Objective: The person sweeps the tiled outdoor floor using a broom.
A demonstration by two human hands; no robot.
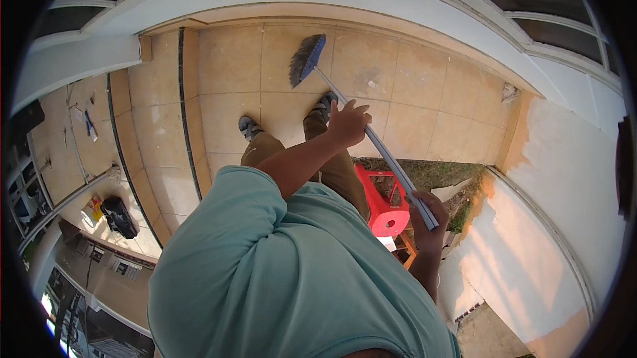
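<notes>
A broom with a blue head and dark bristles [306, 61] reaches over the tiled floor, its bristles pointing left. Its long grey handle [389, 157] slants back toward me on the right. Partway along the handle, my left hand [348, 123] is closed around it. Close to the handle's end, my right hand [430, 215] also grips it, with some of the fingers hidden. My two shoes [249, 128] show on the tiles behind the broom head.
A red plastic stool [386, 207] stands beside my right leg, near a patch of grass and debris [458, 189]. Dark-edged steps [187, 106] run along the left, with a black bag [119, 217] beyond. Walls border the front and right.
</notes>
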